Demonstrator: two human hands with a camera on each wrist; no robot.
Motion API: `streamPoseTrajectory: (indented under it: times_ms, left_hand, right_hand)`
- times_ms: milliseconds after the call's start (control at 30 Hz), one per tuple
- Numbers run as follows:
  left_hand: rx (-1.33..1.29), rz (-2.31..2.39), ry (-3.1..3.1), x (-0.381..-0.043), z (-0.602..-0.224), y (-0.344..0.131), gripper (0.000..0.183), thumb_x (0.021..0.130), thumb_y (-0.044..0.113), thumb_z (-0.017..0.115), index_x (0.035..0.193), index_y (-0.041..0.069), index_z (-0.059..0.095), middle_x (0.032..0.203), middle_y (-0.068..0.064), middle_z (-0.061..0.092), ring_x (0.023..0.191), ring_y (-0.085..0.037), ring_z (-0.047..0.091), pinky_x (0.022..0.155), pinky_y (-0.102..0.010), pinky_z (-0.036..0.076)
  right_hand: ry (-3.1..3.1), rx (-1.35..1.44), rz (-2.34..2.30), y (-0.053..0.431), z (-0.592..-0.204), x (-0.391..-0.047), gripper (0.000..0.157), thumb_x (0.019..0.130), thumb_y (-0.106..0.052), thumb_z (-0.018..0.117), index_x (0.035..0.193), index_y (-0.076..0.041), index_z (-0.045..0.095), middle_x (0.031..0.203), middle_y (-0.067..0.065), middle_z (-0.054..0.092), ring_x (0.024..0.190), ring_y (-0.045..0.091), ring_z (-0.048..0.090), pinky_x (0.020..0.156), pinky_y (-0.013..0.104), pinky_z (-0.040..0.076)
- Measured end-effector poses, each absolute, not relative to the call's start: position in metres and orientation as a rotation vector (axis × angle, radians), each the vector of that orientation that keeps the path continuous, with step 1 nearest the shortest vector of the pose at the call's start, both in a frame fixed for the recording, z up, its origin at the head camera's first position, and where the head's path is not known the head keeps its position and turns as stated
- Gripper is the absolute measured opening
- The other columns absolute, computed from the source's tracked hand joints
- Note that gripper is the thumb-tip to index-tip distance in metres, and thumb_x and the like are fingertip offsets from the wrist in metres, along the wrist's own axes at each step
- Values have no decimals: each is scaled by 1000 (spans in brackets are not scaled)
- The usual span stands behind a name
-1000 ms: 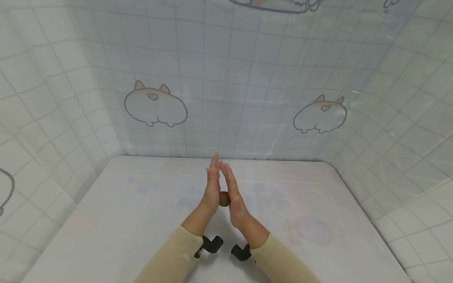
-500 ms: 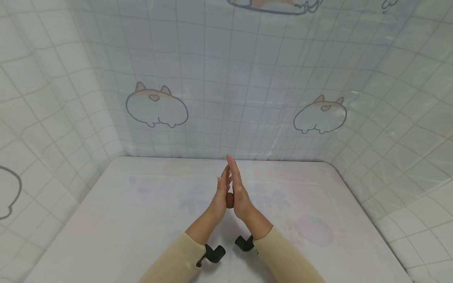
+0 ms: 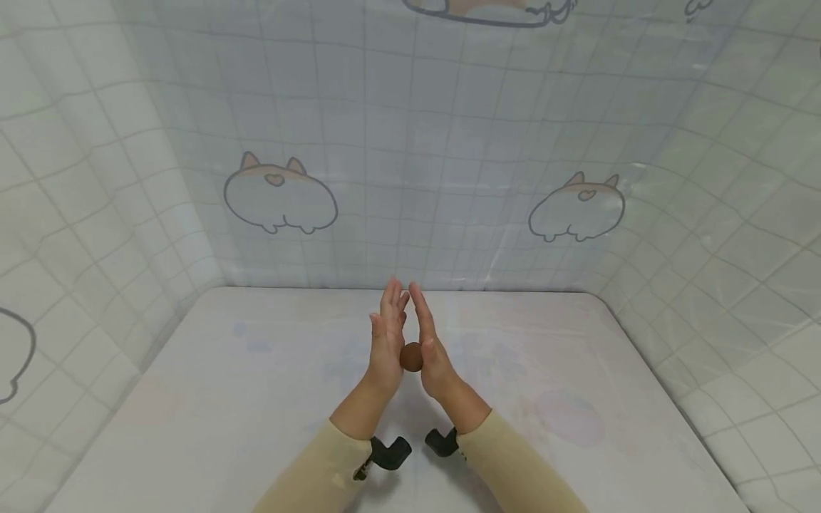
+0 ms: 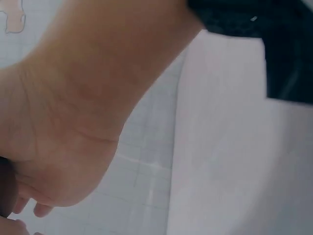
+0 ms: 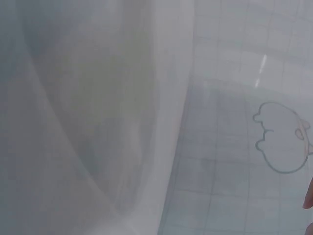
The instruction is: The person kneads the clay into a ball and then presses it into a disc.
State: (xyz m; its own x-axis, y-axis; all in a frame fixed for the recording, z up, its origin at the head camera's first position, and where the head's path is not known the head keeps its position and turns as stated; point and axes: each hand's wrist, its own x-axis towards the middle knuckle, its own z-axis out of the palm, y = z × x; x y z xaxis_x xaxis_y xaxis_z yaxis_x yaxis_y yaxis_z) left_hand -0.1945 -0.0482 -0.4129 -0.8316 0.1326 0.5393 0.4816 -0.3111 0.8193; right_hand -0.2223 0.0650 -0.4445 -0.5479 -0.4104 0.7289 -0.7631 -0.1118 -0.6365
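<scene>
A small brown ball (image 3: 412, 357), smooth and round, sits between two upright palms in the head view. My left hand (image 3: 387, 349) touches it from the left, fingers straight and pointing away from me. From the other side my right hand (image 3: 436, 363) presses against it, its fingers straight too and leaning toward the left fingertips. In the left wrist view the ball (image 4: 7, 188) shows dark at the left edge beside the heel of my left hand (image 4: 63, 147). Only fingertips (image 5: 309, 197) of a hand enter the right wrist view, at its right edge.
Below the hands lies a pale table (image 3: 244, 413) with faint printed patches. White grid-patterned sheets with cartoon animal prints form a back wall (image 3: 410, 178) and two side walls. Black wrist mounts (image 3: 391, 454) jut inward from both cream sleeves.
The palms have slid back and forth past each other, the right hand forward, then the left coming level again. The ball turns between them and shows more now, with the palms slightly wider apart.
</scene>
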Motion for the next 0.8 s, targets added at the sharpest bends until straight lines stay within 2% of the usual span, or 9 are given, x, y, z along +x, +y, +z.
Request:
streamPoseTrajectory:
  times_ms: [133, 267, 433, 633, 800]
  left_hand:
    - [-741, -2211, -1708, -200, -415, -48, 88, 95, 77, 7, 161, 21, -4, 167, 3, 0, 153, -24, 4, 119, -55, 1]
    - [-707, -2147, -1772, -206, -425, -46, 90, 93, 80, 6, 161, 23, -4, 167, 4, -1, 153, -26, 2, 118, -59, 0]
    - [-712, -2100, -1838, -210, -436, -41, 92, 91, 81, 7, 162, 23, -5, 167, 0, -2, 153, -30, 0, 116, -63, -1]
    - [-662, -2094, -1868, -209, -441, -36, 95, 90, 83, 7, 162, 23, -5, 167, -4, -1, 153, -27, -1, 114, -69, -1]
    - [-554, -2146, -1723, -214, -442, -32, 100, 88, 86, 12, 162, 20, -5, 167, -4, 1, 153, -28, 0, 115, -66, -2]
  right_hand:
    - [-1764, 1341, 1737, 60, -446, -219, 85, 103, -64, 9, 159, -1, -3, 166, 18, -1, 153, 31, 0, 122, 40, 7]
    - [-1675, 1338, 1744, 57, -446, -217, 80, 107, -56, 7, 157, 4, -2, 164, 25, 5, 153, 30, 7, 122, 40, 11]
    - [-1685, 1277, 1747, 59, -446, -219, 76, 108, -53, 8, 158, 3, 0, 161, 31, 10, 152, 33, 11, 122, 39, 13]
    - [-1804, 1164, 1831, 62, -450, -224, 73, 108, -55, 19, 161, -9, 3, 165, 20, 13, 152, 34, 14, 121, 42, 15]
    - [-1778, 1145, 2014, 60, -452, -227, 75, 107, -55, 33, 162, -14, 2, 166, 16, 12, 152, 33, 14, 120, 47, 15]
